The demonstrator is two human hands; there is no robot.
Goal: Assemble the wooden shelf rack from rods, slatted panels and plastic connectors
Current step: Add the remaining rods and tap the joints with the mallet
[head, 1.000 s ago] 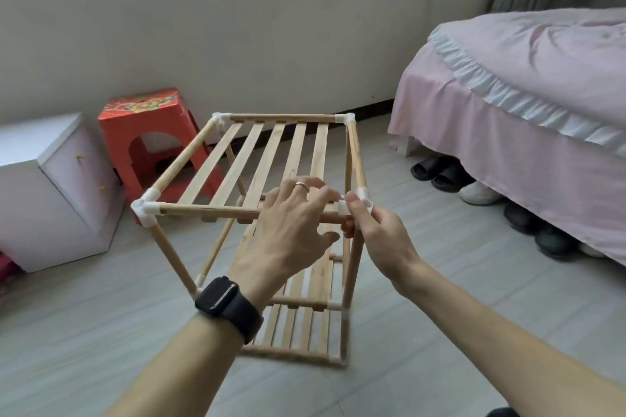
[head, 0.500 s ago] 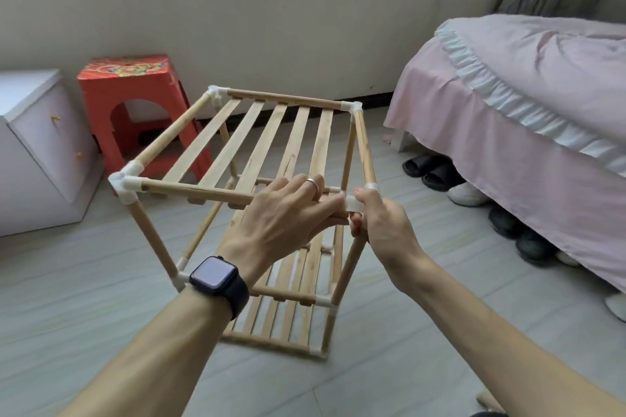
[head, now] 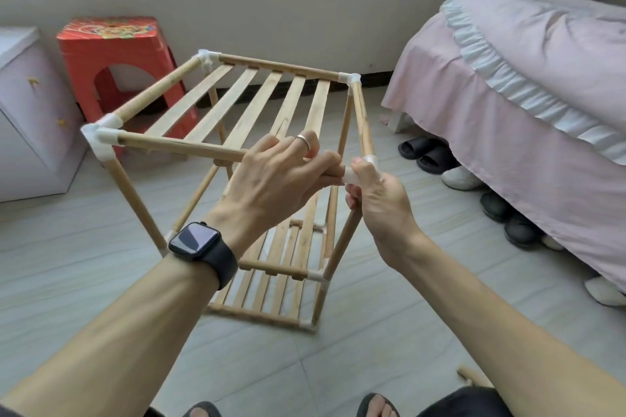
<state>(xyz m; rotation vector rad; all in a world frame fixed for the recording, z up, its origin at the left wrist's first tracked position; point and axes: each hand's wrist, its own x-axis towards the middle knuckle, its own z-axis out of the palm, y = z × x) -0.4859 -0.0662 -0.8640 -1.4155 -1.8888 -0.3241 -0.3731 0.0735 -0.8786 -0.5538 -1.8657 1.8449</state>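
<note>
Far left: a white cabinet with a pale pink drawer front (head: pixel 30 112) is standing against the wall, and a red plastic stool with a patterned top (head: pixel 115 54) is sitting just beside it.

Centre: the light wooden slatted shelf rack (head: pixel 237 105) is standing on the pale grey tiled floor (head: pixel 67 281), in front of the stool and between the cabinet and the bed. Its top slatted panel is lying level in the frame, and a lower slatted panel (head: pixel 281 281) is showing beneath it. A white plastic corner connector (head: pixel 100 137) is joining the rods at the near left top corner.

The left hand (head: pixel 281 176), with a black smartwatch (head: pixel 200 244) on the wrist and a silver ring (head: pixel 304 140) on one finger, is gripping the round wooden front top rod (head: pixel 176 145) near its right end, fingers curled over it.

Just beside it, the right hand (head: pixel 376 200) is wrapping thumb and fingers around the white plastic connector at the near right top corner (head: pixel 352 176), clamping it where the front rod meets it.

Right: a bed with a pink frilled cover (head: pixel 525 95) is filling the side of the room. Dark slippers (head: pixel 426 152) are lying under its edge.
</note>
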